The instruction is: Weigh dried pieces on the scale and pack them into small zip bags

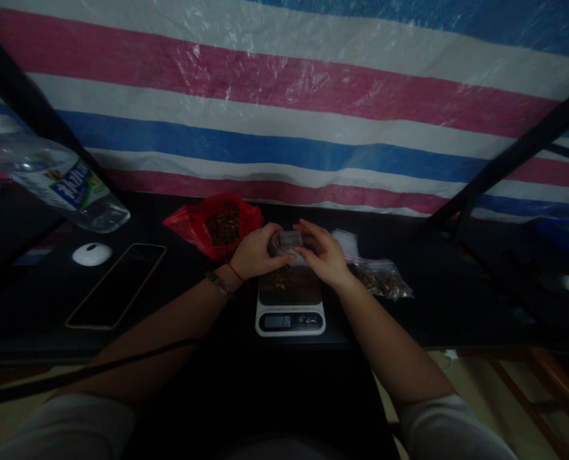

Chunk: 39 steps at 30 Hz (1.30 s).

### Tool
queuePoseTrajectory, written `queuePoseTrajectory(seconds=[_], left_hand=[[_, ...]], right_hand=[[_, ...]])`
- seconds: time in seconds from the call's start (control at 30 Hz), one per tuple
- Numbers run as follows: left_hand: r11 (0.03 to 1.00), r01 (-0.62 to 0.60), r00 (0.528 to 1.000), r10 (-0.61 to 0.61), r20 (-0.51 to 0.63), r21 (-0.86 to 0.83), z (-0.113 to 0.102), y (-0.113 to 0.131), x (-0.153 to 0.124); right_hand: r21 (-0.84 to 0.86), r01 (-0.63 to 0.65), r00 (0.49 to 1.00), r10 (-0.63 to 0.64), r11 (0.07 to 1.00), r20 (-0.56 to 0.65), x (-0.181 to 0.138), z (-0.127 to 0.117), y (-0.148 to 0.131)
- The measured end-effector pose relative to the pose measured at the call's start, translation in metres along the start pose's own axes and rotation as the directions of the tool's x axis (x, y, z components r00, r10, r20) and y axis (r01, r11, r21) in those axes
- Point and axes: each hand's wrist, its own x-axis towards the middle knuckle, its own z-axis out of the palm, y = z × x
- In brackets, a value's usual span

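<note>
Above the kitchen scale (pixel 291 322), a small clear plastic cup (pixel 290 239) lies tilted on its side between my two hands. My left hand (pixel 259 253) is wrapped round its left end. The thumb and fingers of my right hand (pixel 327 257) close about its right end. Dim light hides what, if anything, the cup contains. Loose dried brown pieces (pixel 280 278) lie on the scale's dark plate, and its display is lit. Behind my left hand stands an open red plastic bag (pixel 194 225) with more brown pieces inside. By my right wrist is a clear zip bag (pixel 384 281) of similar pieces.
Small clear bags (pixel 346 243) lie behind my right hand. On the left are a phone (pixel 116 286), a white rounded object (pixel 91 254) and a large clear bottle (pixel 59 176). A striped plastic sheet (pixel 284 108) hangs behind the black table, between dark slanted posts.
</note>
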Motion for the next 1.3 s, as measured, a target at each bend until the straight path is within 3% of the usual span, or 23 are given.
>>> queuePoseTrajectory(seconds=[0.17, 0.27, 0.37, 0.47, 0.53, 0.67, 0.8, 0.93, 0.97, 1.03, 1.13, 1.3], left_hand=[[0.998, 0.025, 0.999, -0.026, -0.031, -0.056, -0.001, -0.003, 0.000], [0.995, 0.034, 0.997, -0.041, -0.073, -0.090, -0.001, -0.007, 0.000], [0.989, 0.023, 0.974, -0.055, -0.221, -0.146, 0.000, -0.017, 0.001], [0.972, 0.049, 0.914, -0.136, -0.382, -0.228, 0.003, -0.029, 0.003], [0.961, 0.074, 0.893, -0.183, -0.412, -0.267, 0.005, -0.035, 0.004], [0.951, 0.040, 0.918, -0.156, -0.364, -0.306, 0.006, -0.038, 0.003], [0.958, 0.037, 0.933, -0.135, -0.334, -0.285, 0.006, -0.036, 0.003], [0.966, 0.059, 0.934, -0.142, -0.328, -0.251, 0.006, -0.038, 0.003], [0.966, 0.059, 0.934, -0.143, -0.327, -0.252, 0.006, -0.038, 0.003], [0.964, 0.053, 0.933, -0.140, -0.331, -0.259, 0.005, -0.039, 0.003], [0.964, 0.053, 0.935, -0.140, -0.327, -0.262, 0.005, -0.039, 0.003], [0.966, 0.028, 0.942, -0.112, -0.315, -0.257, 0.004, -0.037, 0.002]], right_hand=[[-0.132, 0.017, 0.998, -0.009, 0.991, 0.058, 0.005, -0.005, -0.004], [-0.214, -0.004, 1.000, 0.007, 0.977, 0.014, 0.009, -0.010, 0.001], [-0.239, -0.152, 0.982, 0.119, 0.959, -0.144, 0.011, -0.016, 0.020], [-0.252, -0.366, 0.922, 0.312, 0.896, -0.231, 0.010, -0.020, 0.047], [-0.267, -0.467, 0.882, 0.422, 0.843, -0.208, 0.009, -0.020, 0.064], [-0.256, -0.521, 0.853, 0.502, 0.814, -0.142, 0.006, -0.017, 0.082], [-0.326, -0.380, 0.924, 0.337, 0.865, -0.183, 0.007, -0.017, 0.073], [-0.440, -0.198, 0.975, 0.128, 0.876, -0.184, 0.010, -0.017, 0.038], [-0.449, -0.138, 0.987, 0.087, 0.883, -0.132, 0.010, -0.015, 0.027], [-0.414, 0.032, 0.996, 0.004, 0.910, 0.087, 0.009, -0.009, 0.006], [-0.331, 0.207, 0.912, -0.059, 0.921, 0.406, 0.007, 0.003, -0.019], [-0.266, 0.274, 0.802, -0.066, 0.924, 0.594, 0.002, 0.019, -0.033]])
